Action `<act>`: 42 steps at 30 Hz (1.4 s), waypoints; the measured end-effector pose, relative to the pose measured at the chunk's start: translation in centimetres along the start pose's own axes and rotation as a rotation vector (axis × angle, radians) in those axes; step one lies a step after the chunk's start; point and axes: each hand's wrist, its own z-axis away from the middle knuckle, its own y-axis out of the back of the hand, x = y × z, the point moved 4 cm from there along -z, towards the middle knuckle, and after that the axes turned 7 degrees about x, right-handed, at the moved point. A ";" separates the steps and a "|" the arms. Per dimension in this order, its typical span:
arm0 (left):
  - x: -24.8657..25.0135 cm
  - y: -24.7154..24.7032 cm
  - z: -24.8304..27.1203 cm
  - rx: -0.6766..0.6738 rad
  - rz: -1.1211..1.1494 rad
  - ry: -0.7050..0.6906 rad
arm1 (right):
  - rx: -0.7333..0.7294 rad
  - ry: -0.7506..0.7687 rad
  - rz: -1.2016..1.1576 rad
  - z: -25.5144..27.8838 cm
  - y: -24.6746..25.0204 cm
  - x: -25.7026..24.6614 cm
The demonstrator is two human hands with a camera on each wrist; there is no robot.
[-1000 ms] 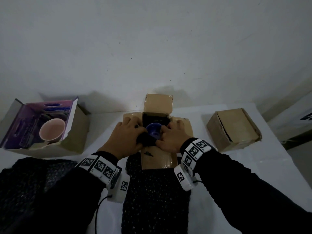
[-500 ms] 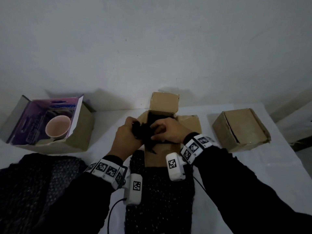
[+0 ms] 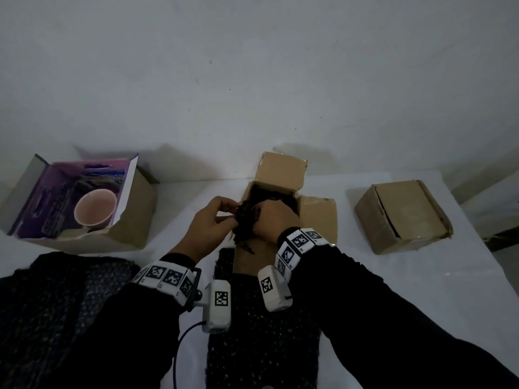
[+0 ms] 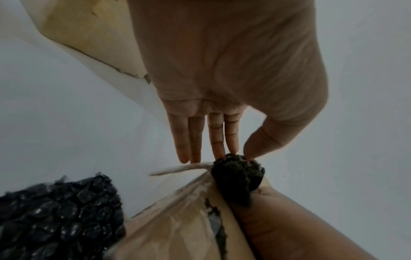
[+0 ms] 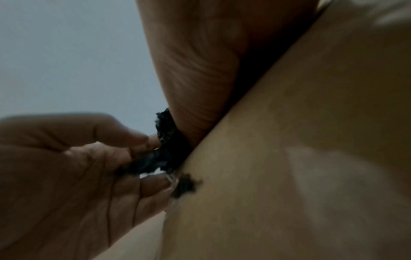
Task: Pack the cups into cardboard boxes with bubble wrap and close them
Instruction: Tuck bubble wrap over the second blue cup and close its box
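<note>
An open cardboard box [image 3: 317, 217] stands mid-table with its flaps spread. Over its opening both hands hold a bunched wad of black bubble wrap [image 3: 243, 220]. My left hand [image 3: 231, 213] pinches the top of the wad [image 4: 238, 172] between thumb and fingertips. My right hand [image 3: 265, 217] grips the wad from the right, its wrist against the near flap [image 5: 311, 158]. No cup shows in this box; the wrap and hands cover the inside. A pink cup [image 3: 95, 210] lies in the purple-lined open box [image 3: 137, 217] at left.
A closed cardboard box [image 3: 401, 217] sits at the right. A black bubble wrap sheet [image 3: 261, 346] lies in front of the middle box, and another [image 3: 56, 290] at the near left. The white wall rises right behind the table.
A second ago a blue cup showed in the middle box between my hands. Since then the hands have gathered the black wrap over it, and the cup is out of sight.
</note>
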 end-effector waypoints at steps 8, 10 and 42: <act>0.4 0.3 -0.6 0.013 -0.376 -0.251 | -0.007 0.003 -0.173 0.2 -0.3 0.1; 0.8 0.1 -0.8 0.054 -0.528 -0.319 | 0.002 0.039 -0.310 0.5 0.5 1.0; -0.4 0.3 -0.9 -0.005 -0.417 -0.085 | -0.082 -0.091 -0.142 -1.7 0.6 0.0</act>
